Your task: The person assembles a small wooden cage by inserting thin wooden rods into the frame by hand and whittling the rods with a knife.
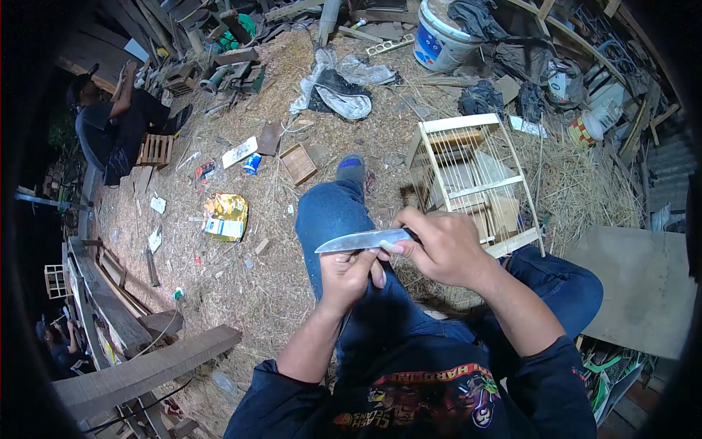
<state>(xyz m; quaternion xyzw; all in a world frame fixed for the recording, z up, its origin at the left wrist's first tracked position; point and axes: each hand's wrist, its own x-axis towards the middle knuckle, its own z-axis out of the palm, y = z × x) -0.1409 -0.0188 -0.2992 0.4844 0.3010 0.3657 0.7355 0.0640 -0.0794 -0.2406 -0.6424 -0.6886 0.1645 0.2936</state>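
My right hand (450, 249) is closed around the handle of a knife (357, 241), with its thumb along the blade's base. The broad blade points left, above my lap. Just under the blade, my left hand (344, 282) is closed in a pinch, its fingertips close to the cutting edge. Whatever those fingers hold, if anything, is hidden by the blade and too small to name. Beyond my right hand stands a wooden cage (475, 192) with thin upright bars, leaning a little beside my leg.
Shavings and straw cover the ground. A small wooden box (297, 164) and a yellow packet (226, 217) lie to the left, a white bucket (442, 36) at the back. A wooden beam (146, 369) crosses the lower left. Another person (110, 121) sits at far left.
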